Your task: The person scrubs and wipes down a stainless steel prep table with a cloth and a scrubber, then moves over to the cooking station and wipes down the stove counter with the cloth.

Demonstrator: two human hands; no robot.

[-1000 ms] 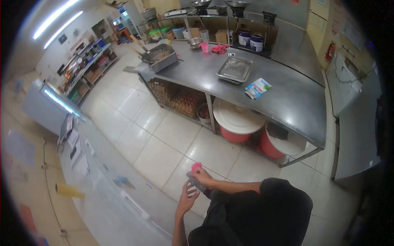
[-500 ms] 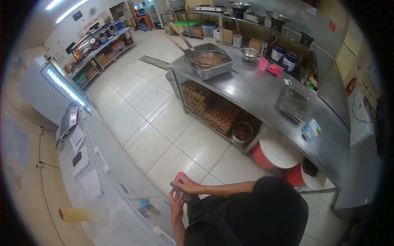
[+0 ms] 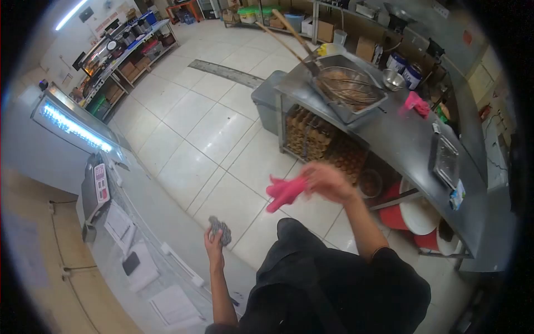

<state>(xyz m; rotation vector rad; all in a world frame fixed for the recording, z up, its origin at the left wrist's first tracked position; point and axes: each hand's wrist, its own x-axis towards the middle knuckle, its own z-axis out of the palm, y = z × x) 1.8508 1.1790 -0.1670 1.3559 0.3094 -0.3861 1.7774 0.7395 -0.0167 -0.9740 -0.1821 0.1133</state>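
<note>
My left hand (image 3: pixel 213 242) is closed round the lower edge of a grey, curly scrubber (image 3: pixel 220 230), low over the tiled floor beside the white chest on the left. To its right, my right hand (image 3: pixel 328 181) is raised, somewhat blurred, with a bright pink glove (image 3: pixel 286 192) hanging at its fingertips. The glove's fingers point left. Behind my right hand stands the steel table (image 3: pixel 378 129), holding a square pan (image 3: pixel 356 114) with a wire strainer and long wooden handles across it.
Another pink glove (image 3: pixel 417 104), a steel bowl (image 3: pixel 394 79) and a lidded tray (image 3: pixel 445 161) lie on the steel table. Below are egg trays (image 3: pixel 306 133) and red buckets (image 3: pixel 392 214). On the left are a scale (image 3: pixel 100 183), papers (image 3: pixel 173 305) and a phone (image 3: pixel 130 264).
My hands were together round the scrubber and something pink; now they are apart. My right hand has moved up and right with the pink glove. The view has also shifted.
</note>
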